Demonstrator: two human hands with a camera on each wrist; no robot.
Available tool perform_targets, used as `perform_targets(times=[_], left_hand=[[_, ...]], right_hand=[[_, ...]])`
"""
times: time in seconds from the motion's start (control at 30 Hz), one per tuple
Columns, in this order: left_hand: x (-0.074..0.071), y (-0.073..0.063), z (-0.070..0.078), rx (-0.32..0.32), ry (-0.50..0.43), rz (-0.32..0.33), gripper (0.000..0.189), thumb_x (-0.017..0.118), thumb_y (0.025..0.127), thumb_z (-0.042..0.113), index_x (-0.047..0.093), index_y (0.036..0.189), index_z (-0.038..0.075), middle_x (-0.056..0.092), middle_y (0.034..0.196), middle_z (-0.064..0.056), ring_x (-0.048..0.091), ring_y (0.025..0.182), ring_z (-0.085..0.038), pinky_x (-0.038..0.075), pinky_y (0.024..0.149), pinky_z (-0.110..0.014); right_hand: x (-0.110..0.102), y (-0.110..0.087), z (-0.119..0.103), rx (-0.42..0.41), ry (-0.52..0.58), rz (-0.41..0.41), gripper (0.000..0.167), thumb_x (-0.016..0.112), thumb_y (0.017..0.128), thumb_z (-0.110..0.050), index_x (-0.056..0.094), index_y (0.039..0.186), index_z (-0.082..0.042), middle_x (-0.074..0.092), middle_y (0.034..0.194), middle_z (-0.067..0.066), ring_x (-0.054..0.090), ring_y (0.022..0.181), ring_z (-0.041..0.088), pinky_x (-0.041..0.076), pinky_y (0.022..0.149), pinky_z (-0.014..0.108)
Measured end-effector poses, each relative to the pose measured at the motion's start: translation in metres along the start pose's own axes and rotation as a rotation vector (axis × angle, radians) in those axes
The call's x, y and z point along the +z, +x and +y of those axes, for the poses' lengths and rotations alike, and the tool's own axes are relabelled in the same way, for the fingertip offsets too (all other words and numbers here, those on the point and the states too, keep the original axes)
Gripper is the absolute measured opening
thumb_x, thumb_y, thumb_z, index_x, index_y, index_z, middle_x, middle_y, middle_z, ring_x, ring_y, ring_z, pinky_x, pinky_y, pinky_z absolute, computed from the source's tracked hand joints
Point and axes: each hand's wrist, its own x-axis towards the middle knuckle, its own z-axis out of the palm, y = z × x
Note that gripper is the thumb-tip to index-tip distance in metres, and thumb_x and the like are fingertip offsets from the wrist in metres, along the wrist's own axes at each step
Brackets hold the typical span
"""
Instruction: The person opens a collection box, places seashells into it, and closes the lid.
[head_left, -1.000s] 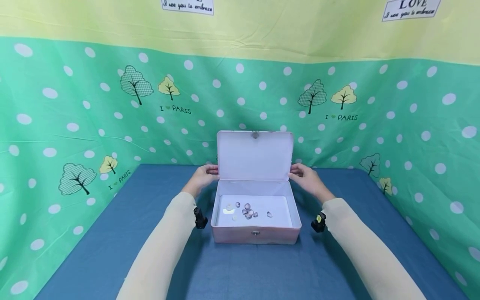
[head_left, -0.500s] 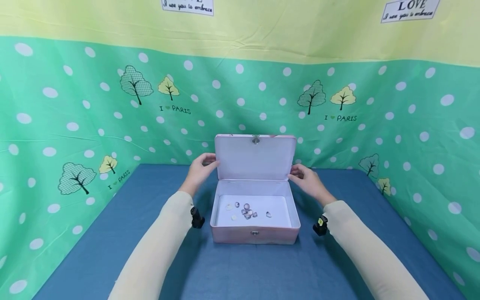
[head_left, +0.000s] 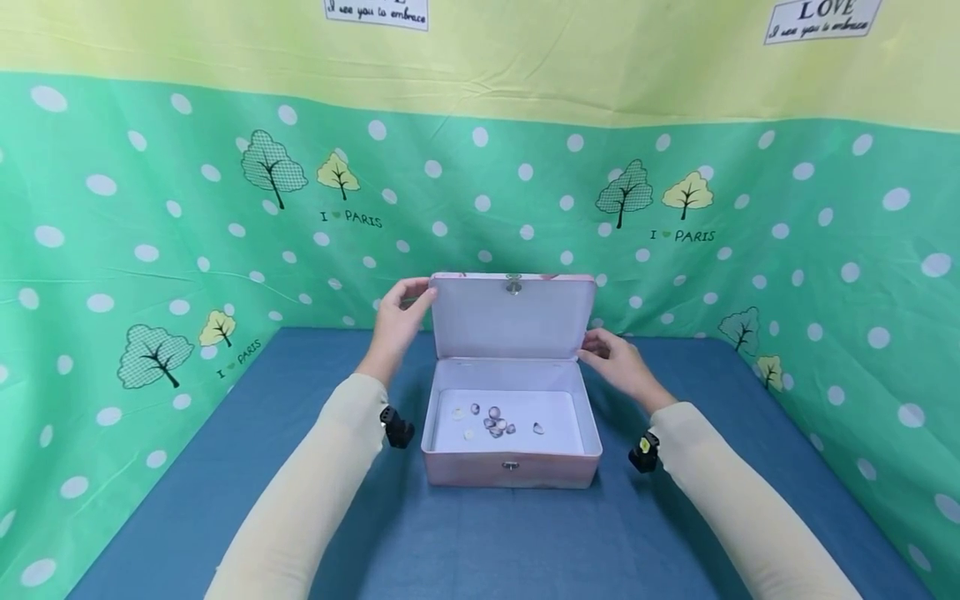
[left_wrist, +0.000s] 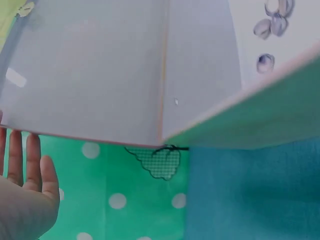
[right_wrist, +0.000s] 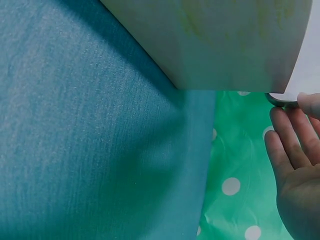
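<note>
A pink metal box (head_left: 512, 472) with a pale inside stands on the table, its hinged lid (head_left: 513, 323) raised nearly upright. On the box floor lie several small purplish and whitish shells (head_left: 494, 412). My left hand (head_left: 392, 329) holds the lid's left edge near the top corner, thumb toward the inside and fingers behind. In the left wrist view those fingers (left_wrist: 33, 157) look straight and meet the edge. Low on the lid's right edge, my right hand (head_left: 621, 367) pinches it between thumb and fingers. The right wrist view shows this thumb (right_wrist: 309, 105) against the edge.
A blue cloth (head_left: 502, 550) covers the table under the box. Close behind the lid hangs a green curtain (head_left: 517, 221) with white dots and printed trees, which also runs along both sides. Each wrist carries a small black camera (head_left: 397, 427).
My left hand has moved up the lid's left edge toward the top corner. The lid has tipped slightly forward, so its top rim now shows. My right hand has hardly moved.
</note>
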Motion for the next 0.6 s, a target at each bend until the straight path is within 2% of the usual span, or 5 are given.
perform_targets(times=[0.2,0.47,0.6], left_hand=[[0.0,-0.003,0.008,0.051,-0.024,0.029,0.04,0.07,0.096,0.036,0.066,0.126,0.011,0.063,0.12,-0.005,0.057,0.111,-0.022,0.044,0.096,-0.038],[-0.002,-0.006,0.01,0.044,-0.004,0.015,0.043,0.071,0.095,0.038,0.066,0.127,0.01,0.066,0.123,-0.006,0.058,0.115,-0.026,0.045,0.096,-0.039],[-0.004,-0.007,0.011,0.04,-0.001,0.001,0.043,0.071,0.095,0.039,0.066,0.127,0.011,0.066,0.123,-0.005,0.058,0.115,-0.024,0.046,0.096,-0.039]], right_hand=[[-0.001,-0.001,0.001,-0.006,0.002,-0.004,0.032,0.063,0.102,-0.024,0.061,0.127,-0.005,0.066,0.122,0.016,0.062,0.113,0.034,0.05,0.094,0.052],[-0.006,-0.008,-0.005,0.042,0.008,-0.009,0.038,0.063,0.101,-0.029,0.057,0.131,-0.006,0.064,0.126,0.018,0.062,0.111,0.033,0.051,0.089,0.05],[-0.013,-0.014,-0.009,0.078,-0.009,-0.019,0.044,0.062,0.101,-0.034,0.054,0.135,-0.007,0.067,0.121,0.016,0.065,0.105,0.032,0.051,0.085,0.048]])
